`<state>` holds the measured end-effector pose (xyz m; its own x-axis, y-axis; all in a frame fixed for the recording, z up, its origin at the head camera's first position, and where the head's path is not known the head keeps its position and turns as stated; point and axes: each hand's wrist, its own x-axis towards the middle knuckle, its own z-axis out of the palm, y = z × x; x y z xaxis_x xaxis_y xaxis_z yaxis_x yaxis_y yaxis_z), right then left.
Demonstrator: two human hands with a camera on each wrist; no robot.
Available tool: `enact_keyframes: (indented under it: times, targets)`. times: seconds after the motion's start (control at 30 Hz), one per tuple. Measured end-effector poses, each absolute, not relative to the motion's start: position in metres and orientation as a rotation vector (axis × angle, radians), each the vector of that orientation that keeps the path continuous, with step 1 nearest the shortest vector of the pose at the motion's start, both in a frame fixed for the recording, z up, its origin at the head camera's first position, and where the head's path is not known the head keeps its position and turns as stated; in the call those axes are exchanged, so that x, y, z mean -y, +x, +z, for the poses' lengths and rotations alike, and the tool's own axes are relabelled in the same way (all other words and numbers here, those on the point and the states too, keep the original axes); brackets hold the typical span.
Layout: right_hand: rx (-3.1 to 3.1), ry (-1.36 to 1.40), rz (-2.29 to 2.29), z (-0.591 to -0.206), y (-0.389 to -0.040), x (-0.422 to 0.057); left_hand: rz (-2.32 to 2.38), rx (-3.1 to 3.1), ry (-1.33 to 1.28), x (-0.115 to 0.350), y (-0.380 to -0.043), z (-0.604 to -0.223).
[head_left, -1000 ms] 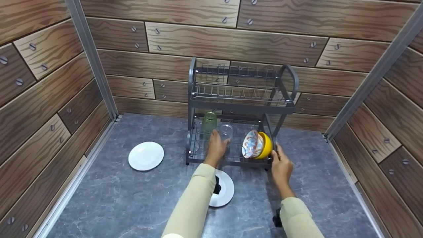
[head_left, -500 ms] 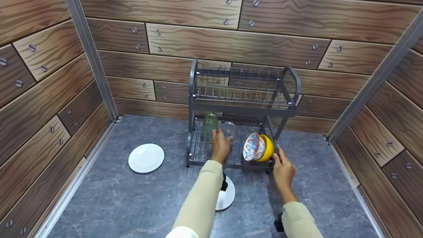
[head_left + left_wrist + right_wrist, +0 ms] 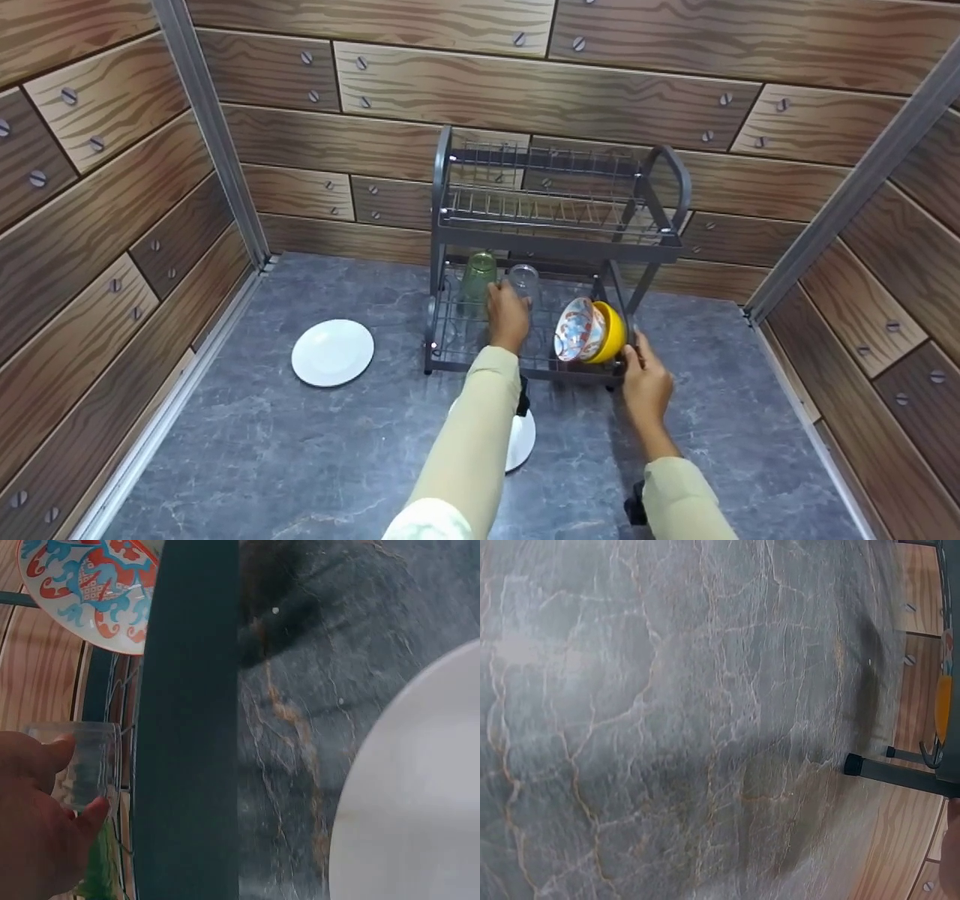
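Note:
In the head view, my left hand reaches into the lower tier of a dark two-tier dish rack. Thumb and fingers hold a clear glass, seen upside down beside a green glass. On the rack's right side, my right hand grips the frame at the lower front corner. Next to that corner, a patterned bowl and a yellow bowl stand tilted on their sides, one against the other. The right wrist view shows mostly floor and a rack foot.
A white plate lies on the grey marbled surface to the left. Another white plate lies before the rack, partly hidden under my left forearm. Wood-patterned walls enclose the back and sides.
My left hand has moved a little right and toward the back, and the clear glass has shifted back with it. The right hand keeps its hold on the rack.

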<state>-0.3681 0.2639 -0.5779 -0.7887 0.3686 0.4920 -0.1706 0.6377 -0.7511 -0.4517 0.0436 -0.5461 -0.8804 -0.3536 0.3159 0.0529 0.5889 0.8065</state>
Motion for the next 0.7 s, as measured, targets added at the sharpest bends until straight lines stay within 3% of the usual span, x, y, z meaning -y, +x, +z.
enact_keyframes:
  times: [0.7]
  targets:
    - [2.24,-0.165,1.119,-0.5781,-0.3677,-0.2638,-1.337,2.37,0.282,-0.0464,-0.4563,-0.5411]
